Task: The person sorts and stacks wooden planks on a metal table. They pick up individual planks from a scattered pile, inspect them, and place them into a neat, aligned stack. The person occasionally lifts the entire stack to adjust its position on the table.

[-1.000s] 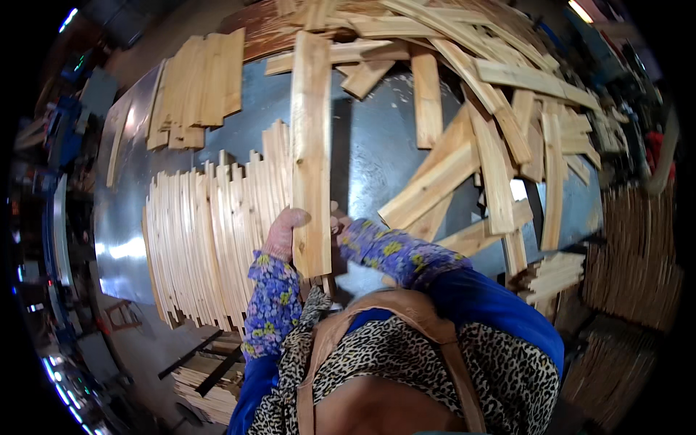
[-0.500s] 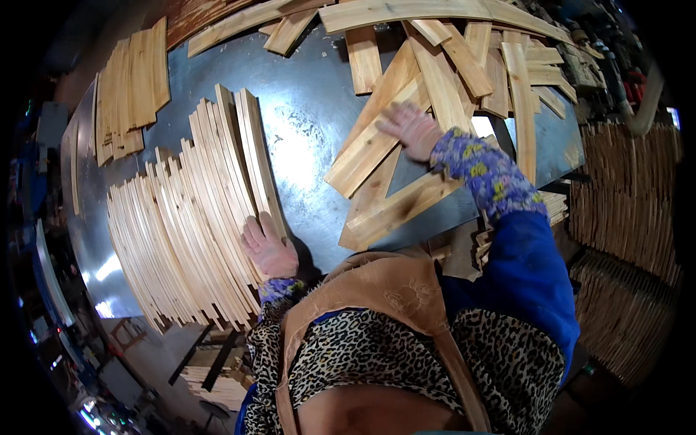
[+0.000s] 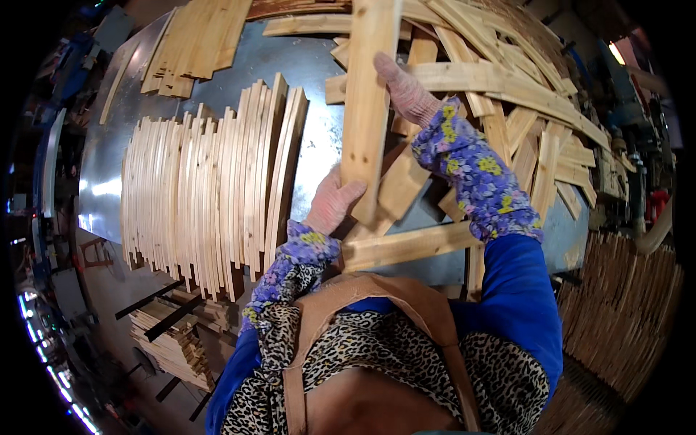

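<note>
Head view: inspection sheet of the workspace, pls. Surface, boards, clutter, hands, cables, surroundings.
Surface: metal table, shiny, glare patches.
Boards: held board in both hands; row of boards on edge to its left, ends uneven; flat boards at far left.
Clutter: loose boards crossed at odd angles, right and far side.
Left hand: grips near end, thumb on top.
Right hand: at right edge, farther up; underside hidden.
Cables: nothing seen.
Surroundings: brown wood stacks right; pale wood stack lower left.

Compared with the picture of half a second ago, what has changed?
The left hand moved right, off the row of boards, and took a long board by its near end. The right hand, then open above loose boards, grips the board's right edge. The row stays put.
</note>
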Demonstrator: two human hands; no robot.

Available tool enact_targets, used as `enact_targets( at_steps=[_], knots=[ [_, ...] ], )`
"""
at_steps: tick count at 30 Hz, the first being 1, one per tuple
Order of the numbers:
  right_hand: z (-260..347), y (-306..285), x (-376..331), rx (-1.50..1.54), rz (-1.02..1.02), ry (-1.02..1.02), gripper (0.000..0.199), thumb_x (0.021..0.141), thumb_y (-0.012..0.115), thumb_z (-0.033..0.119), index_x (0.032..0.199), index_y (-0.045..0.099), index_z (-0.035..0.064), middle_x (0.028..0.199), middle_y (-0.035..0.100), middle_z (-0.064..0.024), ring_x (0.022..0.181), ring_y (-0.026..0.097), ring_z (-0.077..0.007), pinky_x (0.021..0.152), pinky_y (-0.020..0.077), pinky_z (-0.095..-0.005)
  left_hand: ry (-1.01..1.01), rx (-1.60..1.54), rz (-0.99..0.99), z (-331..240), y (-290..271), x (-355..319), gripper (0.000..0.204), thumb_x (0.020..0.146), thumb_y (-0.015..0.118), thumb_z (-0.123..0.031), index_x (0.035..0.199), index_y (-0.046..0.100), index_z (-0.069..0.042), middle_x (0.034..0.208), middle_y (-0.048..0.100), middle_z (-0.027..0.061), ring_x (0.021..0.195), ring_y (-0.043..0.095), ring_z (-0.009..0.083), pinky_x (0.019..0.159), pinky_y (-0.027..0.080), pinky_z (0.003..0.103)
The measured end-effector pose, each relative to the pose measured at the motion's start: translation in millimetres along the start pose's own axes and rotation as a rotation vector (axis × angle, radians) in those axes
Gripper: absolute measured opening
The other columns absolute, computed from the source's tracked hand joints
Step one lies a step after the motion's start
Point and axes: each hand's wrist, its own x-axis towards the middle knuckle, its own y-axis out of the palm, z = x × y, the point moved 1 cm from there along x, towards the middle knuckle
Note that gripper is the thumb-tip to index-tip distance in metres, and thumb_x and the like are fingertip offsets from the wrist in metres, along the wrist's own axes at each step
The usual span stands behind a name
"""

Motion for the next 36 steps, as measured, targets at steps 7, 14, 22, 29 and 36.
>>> enact_targets(
  at_steps=[7,14,22,29,36],
  knots=[
    [-55,-143,42,-2.096,-0.227,-0.483,0.064,0.102,0.070,0.049,0.156,0.054,0.0205,0.144,0.067,-0.0190,0.129,0.067,-0.0410,0.110,0.0517,-0.0543,-0.038,1.079,-0.552,36,-76,-61,0.045,0.089,0.086,-0.029,0.119,0.073,0.003,0.116,0.072,0.0175,0.111,0.067,0.0275,0.103,0.052,0.045],
    [-37,-84,73,-1.918,0.133,0.339,0.059,0.093,0.074,0.026,0.148,0.059,0.0096,0.135,0.071,-0.0259,0.117,0.074,-0.0414,0.102,0.0592,-0.0501,-0.062,1.761,-0.699,48,-113,-137,0.076,0.085,0.085,-0.028,0.152,0.054,-0.014,0.154,0.045,0.0229,0.143,0.044,0.0459,0.125,0.032,0.063],
    [-114,4,-40,-0.328,0.072,0.678,0.051,0.094,0.076,0.040,0.121,0.075,-0.0038,0.101,0.081,-0.0147,0.083,0.078,-0.0237,0.081,0.0643,-0.0386,-0.063,1.763,-0.635,58,-119,-134,0.077,0.090,0.081,-0.026,0.162,0.053,-0.023,0.161,0.045,0.0248,0.151,0.041,0.0492,0.128,0.025,0.068],
    [-193,171,-49,-0.709,0.215,0.505,0.078,0.103,0.066,0.052,0.153,0.051,-0.0069,0.134,0.071,-0.0323,0.119,0.073,-0.0405,0.102,0.0599,-0.0488,0.214,1.591,-0.659,82,-151,-143,0.052,0.103,0.059,-0.054,0.142,0.074,-0.022,0.159,0.056,0.0217,0.149,0.047,0.0474,0.130,0.017,0.068],
    [-180,211,-109,-0.881,0.174,0.298,0.075,0.106,0.060,0.055,0.159,0.052,0.0033,0.142,0.069,-0.0267,0.134,0.063,-0.0484,0.117,0.0491,-0.0539,-0.285,1.673,-0.389,31,-120,-144,0.084,0.095,0.074,-0.050,0.166,0.049,-0.013,0.179,0.031,0.0214,0.167,0.021,0.0426,0.138,0.008,0.056]
  ],
)
